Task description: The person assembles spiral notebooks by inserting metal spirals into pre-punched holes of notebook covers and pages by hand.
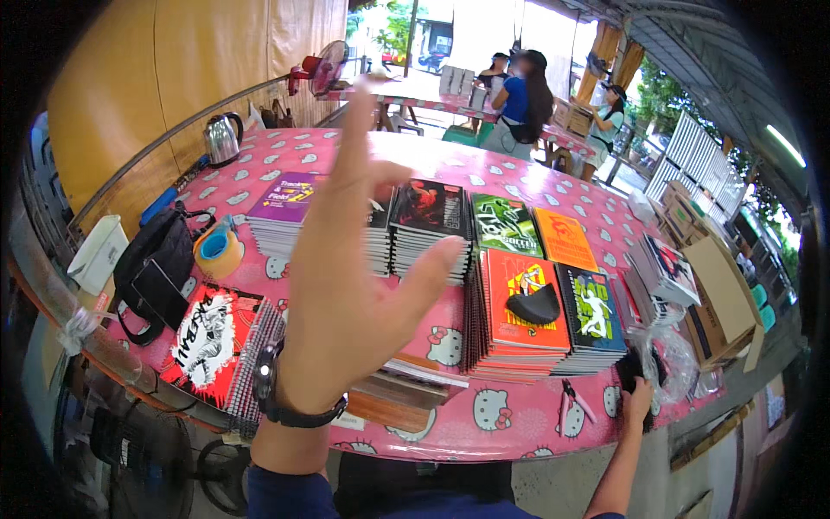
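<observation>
My left hand (350,285) is raised close to the camera, back toward me, fingers stretched up and thumb out to the right. It holds nothing and wears a black watch (266,381). Behind it, stacks of spiral notebooks stand on the table, partly hidden by the hand. At the right near edge my right hand (638,405) is closed at a black bundle (633,370) whose kind I cannot make out. Pink-handled pliers (572,408) lie left of it. A black half-round piece (533,304) rests on the orange-red notebook stack (510,337).
A black bag (156,268), tape rolls (218,249) and a red-black notebook stack (216,346) are at the left. A steel kettle (223,138) stands far left. Clear plastic (670,359) and a cardboard box (718,294) lie right. Several people are at tables beyond.
</observation>
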A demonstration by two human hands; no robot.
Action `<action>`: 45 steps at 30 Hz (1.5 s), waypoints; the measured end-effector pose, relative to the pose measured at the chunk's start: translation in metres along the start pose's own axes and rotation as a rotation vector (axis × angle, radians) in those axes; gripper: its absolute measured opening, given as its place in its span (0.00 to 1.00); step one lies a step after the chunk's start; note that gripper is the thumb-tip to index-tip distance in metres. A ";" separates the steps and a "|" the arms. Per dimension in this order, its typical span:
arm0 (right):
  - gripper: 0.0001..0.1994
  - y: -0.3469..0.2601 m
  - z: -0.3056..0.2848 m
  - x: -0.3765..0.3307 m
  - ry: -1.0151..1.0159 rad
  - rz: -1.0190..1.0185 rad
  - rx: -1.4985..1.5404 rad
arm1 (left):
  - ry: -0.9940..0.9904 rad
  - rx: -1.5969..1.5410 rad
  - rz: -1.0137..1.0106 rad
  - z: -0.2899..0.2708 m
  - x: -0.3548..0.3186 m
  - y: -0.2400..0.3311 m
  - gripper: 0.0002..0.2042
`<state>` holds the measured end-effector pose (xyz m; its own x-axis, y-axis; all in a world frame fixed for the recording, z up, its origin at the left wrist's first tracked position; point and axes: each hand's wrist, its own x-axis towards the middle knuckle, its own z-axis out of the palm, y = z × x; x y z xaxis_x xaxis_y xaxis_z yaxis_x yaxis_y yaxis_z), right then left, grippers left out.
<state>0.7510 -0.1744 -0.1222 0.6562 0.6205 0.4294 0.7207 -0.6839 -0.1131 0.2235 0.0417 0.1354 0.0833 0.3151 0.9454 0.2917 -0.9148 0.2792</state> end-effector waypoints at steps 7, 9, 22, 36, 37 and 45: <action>0.16 -0.015 0.000 0.006 -0.014 -0.012 0.098 | -0.635 0.331 -0.225 0.013 -0.110 0.037 0.31; 0.14 -0.008 0.001 0.009 -0.018 -0.017 0.119 | -0.662 0.302 -0.231 0.029 -0.151 0.028 0.26; 0.13 0.001 -0.069 0.037 0.168 -0.104 0.342 | -0.428 0.338 -0.165 0.068 -0.180 0.013 0.13; 0.22 -0.298 -0.134 -0.069 -0.571 -0.729 1.325 | -0.556 -0.055 -0.130 0.041 -0.158 -0.002 0.09; 0.21 -0.303 -0.133 -0.069 -0.589 -0.753 1.236 | -0.583 -0.066 -0.166 0.045 -0.156 0.000 0.09; 0.10 -0.314 -0.125 -0.087 -0.804 -0.543 1.380 | -0.543 -0.161 -0.262 0.036 -0.155 0.000 0.06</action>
<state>0.4398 -0.0613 -0.0123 -0.0897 0.9765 0.1959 0.2431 0.2122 -0.9465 0.2452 0.0020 -0.0171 0.5133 0.5791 0.6334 0.2245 -0.8029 0.5522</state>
